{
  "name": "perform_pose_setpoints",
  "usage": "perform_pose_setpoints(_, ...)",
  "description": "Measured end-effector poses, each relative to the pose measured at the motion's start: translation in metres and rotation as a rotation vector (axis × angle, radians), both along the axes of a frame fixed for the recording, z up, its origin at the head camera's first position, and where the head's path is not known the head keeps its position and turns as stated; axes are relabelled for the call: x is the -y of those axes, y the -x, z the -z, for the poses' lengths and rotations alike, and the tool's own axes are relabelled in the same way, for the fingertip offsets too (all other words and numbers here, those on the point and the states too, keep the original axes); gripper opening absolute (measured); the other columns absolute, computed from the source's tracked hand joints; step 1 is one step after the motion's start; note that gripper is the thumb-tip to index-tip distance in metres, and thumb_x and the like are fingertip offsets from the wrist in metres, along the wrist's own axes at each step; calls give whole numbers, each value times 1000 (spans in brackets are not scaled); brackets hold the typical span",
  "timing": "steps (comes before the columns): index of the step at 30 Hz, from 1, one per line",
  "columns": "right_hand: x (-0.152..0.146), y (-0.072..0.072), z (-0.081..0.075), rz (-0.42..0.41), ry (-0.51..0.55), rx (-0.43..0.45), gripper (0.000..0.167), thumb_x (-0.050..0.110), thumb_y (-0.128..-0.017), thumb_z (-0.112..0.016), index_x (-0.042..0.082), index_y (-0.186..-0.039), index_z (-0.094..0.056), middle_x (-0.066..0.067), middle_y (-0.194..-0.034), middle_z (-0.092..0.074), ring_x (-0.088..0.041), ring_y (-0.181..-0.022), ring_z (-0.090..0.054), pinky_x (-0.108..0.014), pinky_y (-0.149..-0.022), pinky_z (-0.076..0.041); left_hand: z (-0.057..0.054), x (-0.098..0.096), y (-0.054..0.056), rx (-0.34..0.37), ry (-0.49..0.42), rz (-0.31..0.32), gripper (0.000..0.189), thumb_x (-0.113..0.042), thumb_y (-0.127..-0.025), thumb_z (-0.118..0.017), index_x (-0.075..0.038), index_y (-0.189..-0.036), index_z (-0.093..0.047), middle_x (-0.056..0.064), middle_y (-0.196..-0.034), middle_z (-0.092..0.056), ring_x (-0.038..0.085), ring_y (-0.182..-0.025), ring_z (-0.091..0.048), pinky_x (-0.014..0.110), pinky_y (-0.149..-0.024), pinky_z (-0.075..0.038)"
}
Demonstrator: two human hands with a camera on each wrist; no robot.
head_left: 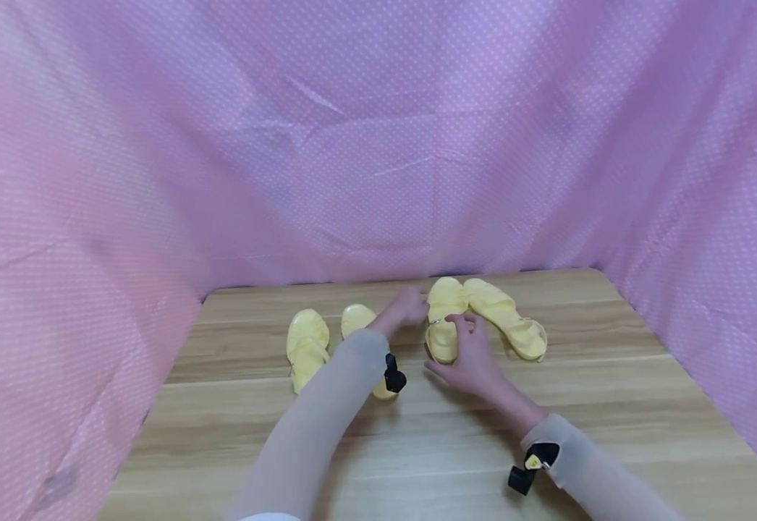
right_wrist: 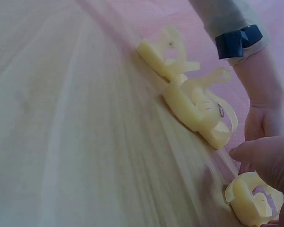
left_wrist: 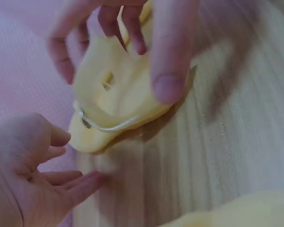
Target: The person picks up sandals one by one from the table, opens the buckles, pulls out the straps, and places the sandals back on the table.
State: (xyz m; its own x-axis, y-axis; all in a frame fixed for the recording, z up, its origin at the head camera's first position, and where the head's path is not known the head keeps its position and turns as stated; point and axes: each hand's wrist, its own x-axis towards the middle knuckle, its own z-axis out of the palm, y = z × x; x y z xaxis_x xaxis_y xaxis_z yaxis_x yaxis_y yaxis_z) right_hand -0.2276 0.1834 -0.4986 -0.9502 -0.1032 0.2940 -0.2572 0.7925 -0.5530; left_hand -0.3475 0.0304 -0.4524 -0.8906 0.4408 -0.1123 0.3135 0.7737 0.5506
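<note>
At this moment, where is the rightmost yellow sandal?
In the head view, the rightmost sandal lies slanted on the right part of the table, immediately right of another sandal and near the right hand.

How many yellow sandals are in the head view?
4: leftmost sandal at far left; second sandal partly hidden behind the left arm; third sandal between left hand and right hand; rightmost sandal beside it, angled.

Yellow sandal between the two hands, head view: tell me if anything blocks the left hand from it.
Nothing visible stands between the left hand and that sandal; its fingers are right beside the far end. The right hand is at the near end, and the neighbouring sandal lies on the opposite side.
</note>
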Motion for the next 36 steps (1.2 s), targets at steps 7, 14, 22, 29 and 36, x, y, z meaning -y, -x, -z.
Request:
perform_pose_setpoints(7, 3, 13, 0, -37, 41, 28, 81, 22, -72, -96, 2, -136, -51, -28, -136, -54, -44, -121, -60, -59, -105, -55, -1, -7, 0, -18, -15, -59, 43, -2, -99, -62, -6, -141, -67, 10, -149, -66, 25, -112, -65, 31, -98, -56)
perform_pose_setpoints(14, -4, 6, -8, -126, 72, 12, 80, 17, -68, -99, 4, -136, -57, -23, -132, -58, -41, -120, -62, -58, -105, -54, -12, 2, -11, -15, 25, -77, 39, -4, -95, -64, -7, -132, -74, 8, -140, -72, 21, -103, -65, 22, -82, -52)
perform_pose_setpoints(22, -11, -47, -34, -211, -28, 40, 82, 30, -67, -101, 9, -136, -62, -14, -129, -67, -33, -117, -65, -55, -101, -57, -29, 24, -64, 1, 71, 97, 31, -22, -101, -72, -6, -127, -76, 12, -134, -75, 29, -103, -73, 38, -103, -58)
perform_pose_setpoints(29, -13, -97, -39, -273, -87, 83, 86, 36, -64, -102, 17, -138, -63, -2, -122, -67, -18, -108, -67, -42, -91, -61, -29, 40, -123, 99, 44, 175, 37, -28, -100, -75, -4, -128, -75, 11, -94, -80, 5, -48, -45, 18, -57, -47)
perform_pose_setpoints(36, -6, -125, -32, -297, -85, 117, 80, 42, -65, -101, 23, -134, -65, 7, -118, -62, -12, -106, -66, -35, -87, -61, -14, 53, -163, 77, 5, 164, 37, -24, -100, -73, -4, -131, -72, 0, -85, -72, 2, -51, -47, 17, -53, -43)
